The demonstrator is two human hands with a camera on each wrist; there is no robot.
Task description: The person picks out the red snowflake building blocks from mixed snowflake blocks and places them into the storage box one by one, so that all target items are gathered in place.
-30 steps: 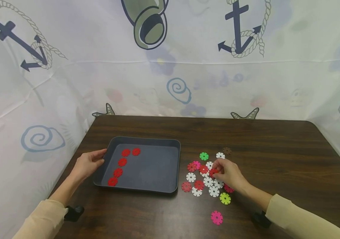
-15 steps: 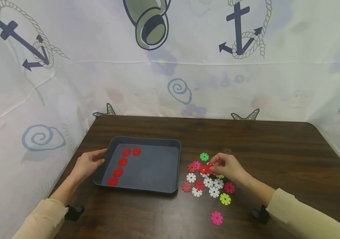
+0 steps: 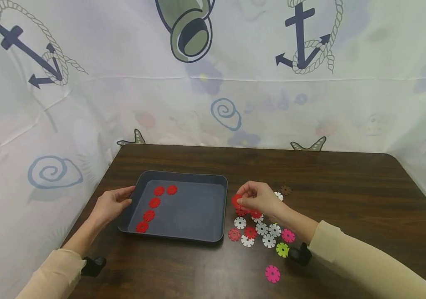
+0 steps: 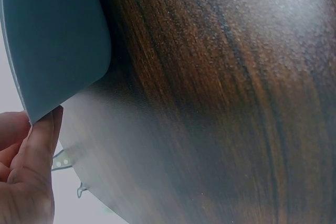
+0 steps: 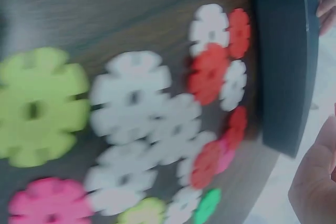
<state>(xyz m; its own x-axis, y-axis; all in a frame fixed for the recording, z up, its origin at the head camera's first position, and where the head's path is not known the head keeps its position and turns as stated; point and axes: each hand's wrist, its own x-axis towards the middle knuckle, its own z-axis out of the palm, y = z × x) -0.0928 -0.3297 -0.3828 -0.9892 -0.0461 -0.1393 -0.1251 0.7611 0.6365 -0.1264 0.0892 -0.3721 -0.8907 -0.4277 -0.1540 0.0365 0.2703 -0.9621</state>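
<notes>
My left hand (image 3: 109,205) grips the left rim of a dark grey rectangular tray (image 3: 198,207), fingers on the tray's outer wall (image 4: 58,40) in the left wrist view. Several red notched plastic discs (image 3: 154,202) lie inside along its left part. My right hand (image 3: 261,197) pinches another red disc (image 3: 236,201) between thumb and fingertips, just right of the tray. Under and beside that hand spreads a loose group of notched discs, among them white (image 5: 131,95), red (image 5: 208,73), yellow-green (image 5: 39,106), green (image 5: 207,206) and pink (image 5: 50,205) ones.
The dark wood table (image 3: 332,191) carries everything. A lone pink disc (image 3: 272,274) lies near its front, and a brown disc (image 3: 285,190) behind the group. A patterned white cloth (image 3: 257,54) hangs behind the table and along its sides.
My right hand has picked up a red disc from the group and carried it left toward the tray's right side. The left hand stays at the tray's rim.
</notes>
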